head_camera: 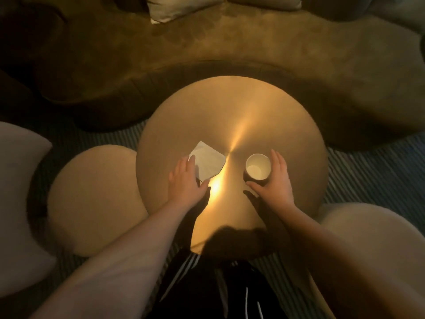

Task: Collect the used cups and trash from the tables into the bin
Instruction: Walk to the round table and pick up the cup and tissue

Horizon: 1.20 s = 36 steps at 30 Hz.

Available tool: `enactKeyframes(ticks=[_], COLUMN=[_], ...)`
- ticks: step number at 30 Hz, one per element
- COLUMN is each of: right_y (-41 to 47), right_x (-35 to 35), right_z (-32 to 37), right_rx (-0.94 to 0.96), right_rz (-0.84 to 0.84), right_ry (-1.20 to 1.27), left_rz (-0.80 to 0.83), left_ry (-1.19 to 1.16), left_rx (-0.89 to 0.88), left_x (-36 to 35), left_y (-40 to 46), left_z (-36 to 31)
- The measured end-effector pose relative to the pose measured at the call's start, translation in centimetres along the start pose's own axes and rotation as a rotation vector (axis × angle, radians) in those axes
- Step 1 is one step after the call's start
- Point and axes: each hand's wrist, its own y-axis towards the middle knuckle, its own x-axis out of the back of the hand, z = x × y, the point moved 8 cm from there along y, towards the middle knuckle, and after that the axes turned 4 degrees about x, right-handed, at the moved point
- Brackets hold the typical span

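Brass-coloured and slick, the round desk (264, 116) carries a white napkin (208, 161) under the fingertips of the open left hand (185, 180) and a paper cup (257, 167) inside the open, curled right hand (274, 181), barely touching. A loose squeeze could tip the cup; the napkin may slide instead of lifting.

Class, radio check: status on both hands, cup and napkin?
Left hand open, on napkin edge. Right hand open, cupping paper cup, upright. Nothing in the way.
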Motion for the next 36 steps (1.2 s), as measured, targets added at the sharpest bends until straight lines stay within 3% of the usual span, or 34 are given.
enactKeyframes(ticks=[8, 11, 15, 22, 29, 36], right_y=[0.3, 0.1, -0.2, -2.8, -10.3, -23.3], right_x=[-2.4, -2.7, -2.7, -0.9, 3.6, 6.2], right_z=[-1.1, -1.2, -1.0, -0.5, -2.5, -8.6], right_rx=[-0.15, -0.151, -0.173, -0.237, -0.331, -0.565], right_rz=[-0.139, -0.175, -0.219, -0.293, -0.491, -0.788], right_ry=[0.059, 0.084, 0.146, 0.268, 0.331, 0.315], left_rz=[0.248, 0.176, 0.012, -0.02, 0.033, 0.216], left_ry=[0.138, 0.132, -0.047, -0.183, -0.231, -0.146], left_rx=[-0.14, -0.171, -0.221, -0.254, -0.458, -0.813], left_x=[-6.1, -6.7, -5.2, -2.5, 0.1, -2.7], left_y=[5.7, 5.9, 5.6, 3.7, -0.5, -9.7], left_z=[0.4, 0.6, -0.1, -1.8, -8.7, -19.4])
